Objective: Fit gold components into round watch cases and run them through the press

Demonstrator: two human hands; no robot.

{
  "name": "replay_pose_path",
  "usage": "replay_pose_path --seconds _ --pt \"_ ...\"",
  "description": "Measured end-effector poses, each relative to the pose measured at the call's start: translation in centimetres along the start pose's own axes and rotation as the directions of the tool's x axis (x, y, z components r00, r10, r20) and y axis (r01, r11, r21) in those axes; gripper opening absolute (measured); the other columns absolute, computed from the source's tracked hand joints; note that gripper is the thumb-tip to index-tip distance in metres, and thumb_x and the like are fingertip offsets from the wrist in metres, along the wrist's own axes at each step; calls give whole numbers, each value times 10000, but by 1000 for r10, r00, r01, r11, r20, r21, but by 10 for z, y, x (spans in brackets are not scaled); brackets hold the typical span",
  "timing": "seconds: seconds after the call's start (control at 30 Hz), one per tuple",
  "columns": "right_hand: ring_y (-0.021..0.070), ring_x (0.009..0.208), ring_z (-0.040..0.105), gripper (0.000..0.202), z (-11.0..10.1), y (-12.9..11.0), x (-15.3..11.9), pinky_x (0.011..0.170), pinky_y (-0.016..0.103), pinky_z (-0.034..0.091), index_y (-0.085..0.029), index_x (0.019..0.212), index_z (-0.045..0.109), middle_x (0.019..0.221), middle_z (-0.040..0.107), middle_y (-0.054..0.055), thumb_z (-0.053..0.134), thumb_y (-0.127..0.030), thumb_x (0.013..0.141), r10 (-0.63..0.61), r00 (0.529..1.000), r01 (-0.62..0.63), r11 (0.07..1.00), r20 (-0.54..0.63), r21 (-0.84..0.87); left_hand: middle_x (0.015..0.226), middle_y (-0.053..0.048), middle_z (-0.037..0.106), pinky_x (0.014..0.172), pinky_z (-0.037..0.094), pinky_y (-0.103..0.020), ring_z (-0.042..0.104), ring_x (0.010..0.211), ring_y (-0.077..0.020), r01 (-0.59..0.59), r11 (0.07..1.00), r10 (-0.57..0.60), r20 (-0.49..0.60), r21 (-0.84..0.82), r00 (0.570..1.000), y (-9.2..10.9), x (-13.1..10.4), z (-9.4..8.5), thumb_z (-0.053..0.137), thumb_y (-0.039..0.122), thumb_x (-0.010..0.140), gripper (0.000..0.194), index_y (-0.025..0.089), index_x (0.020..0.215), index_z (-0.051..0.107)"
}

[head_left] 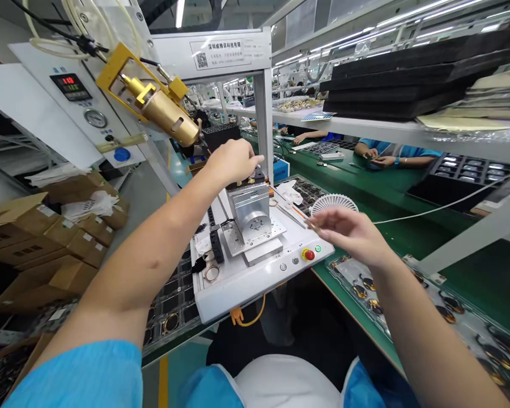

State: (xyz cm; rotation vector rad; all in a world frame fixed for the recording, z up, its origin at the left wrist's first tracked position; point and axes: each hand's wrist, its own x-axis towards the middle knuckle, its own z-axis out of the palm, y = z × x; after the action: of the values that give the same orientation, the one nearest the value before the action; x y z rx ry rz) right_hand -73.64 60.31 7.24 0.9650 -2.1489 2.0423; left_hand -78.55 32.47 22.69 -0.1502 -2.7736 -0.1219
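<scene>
My left hand (233, 161) is over the top of a metal fixture block (251, 207) on the white machine base (242, 289). Its fingers are bent down, and whatever lies beneath them is mostly hidden. To the right, my right hand (351, 231) is closed in a pinch at the machine's right edge, around something small and thin that I cannot make out. A thin orange-red stick (298, 212) lies close to those fingertips. Behind the right hand stands a white ribbed round dish (334, 203). A gold cylindrical machine head (170, 119) hangs above my left forearm.
A red stop button (309, 255) sits on the base's front. At right, a clear tray (391, 317) holds several round parts with black leads. Cardboard boxes (21, 226) stand at left. Black foam trays (399, 73) fill a shelf. Co-workers' hands (376, 158) show across the green bench.
</scene>
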Motion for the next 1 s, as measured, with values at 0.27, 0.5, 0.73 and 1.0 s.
replay_pose_path --seconds 0.27,0.5,0.73,1.0 --pt "257 816 743 615 -5 114 -133 736 373 608 -167 942 722 971 790 151 940 -624 592 628 758 -585 774 -176 242 1229 -92 752 1065 484 -426 675 1182 -288 -251 948 272 89 -197 958 -55 -39 4 522 517 972 413 214 1137 748" --pt "295 898 745 708 4 138 -114 867 472 608 -215 1075 639 944 772 124 895 -682 608 538 812 -515 843 -227 155 1495 -162 595 1208 382 -527 526 1430 -330 -377 892 371 -72 -248 926 -66 -49 29 594 733 874 648 191 1212 701" --pt "218 763 689 767 15 146 -87 779 396 584 -167 1404 505 917 736 66 760 -499 761 428 877 -455 885 -221 -92 1558 -163 545 1247 323 -512 464 1485 -324 -360 888 377 6 -287 926 -68 -56 35 653 753 819 790 190 1371 596" --pt "251 764 671 850 28 147 -99 752 375 507 -159 1641 276 906 729 47 590 -355 876 419 895 -414 656 -152 -631 1572 -159 511 1235 308 -588 391 1521 -357 -304 913 297 -68 -272 952 -65 -71 39 632 712 870 713 224 1388 576"
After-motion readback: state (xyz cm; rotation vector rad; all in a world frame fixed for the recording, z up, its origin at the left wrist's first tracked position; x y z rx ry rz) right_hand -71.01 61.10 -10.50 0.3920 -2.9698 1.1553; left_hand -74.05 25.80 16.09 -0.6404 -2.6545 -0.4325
